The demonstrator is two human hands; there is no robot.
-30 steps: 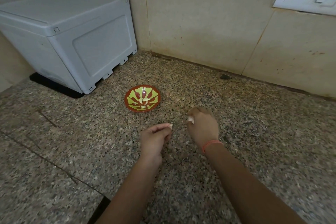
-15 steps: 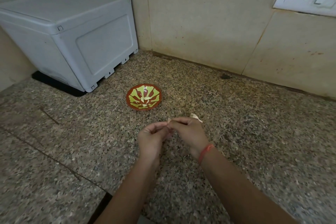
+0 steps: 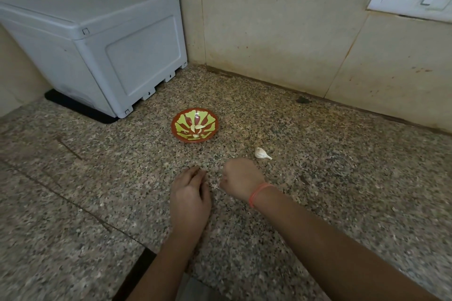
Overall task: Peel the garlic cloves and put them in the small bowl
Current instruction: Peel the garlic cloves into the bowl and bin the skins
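Working low over the speckled granite counter point(image 3: 342, 178); holding the left hand point(image 3: 190, 193) knuckles-up with fingers curled under, and the right hand point(image 3: 241, 178), an orange thread point(image 3: 259, 193) round its wrist, bunched just beside it; hiding the fingertips of both from the head view, so not showing whether either is pinching a clove, a scrap of skin or nothing at all.

Finding one unpeeled garlic clove point(image 3: 261, 153) lying on the counter just beyond the right hand, not touching it, papery white skin on and a thin pointed tail sticking out to the right; finding a few peeled cloves point(image 3: 198, 127) lying in the bottom of the small bowl point(image 3: 176, 129), red with green leaf shapes, standing near and further back to the left, in front of a grey plastic box point(image 3: 97, 44).

Judging the loose clove as very light, firm inside, wrapped in dry brittle skin probably sliding over the flesh; expecting it to skid or roll on the polished stone if nudged from one side; favouring a pinch across the fat middle between thumb and forefinger, then nicking with a nail at the tail or the blunt root end, likely the easiest places for lifting the skin; expecting bare flesh to be smooth and a little tacky, bruising under a hard squeeze; treating the bowl as shallow and light, likely sliding if knocked on its rim, so dropping cloves in from above.
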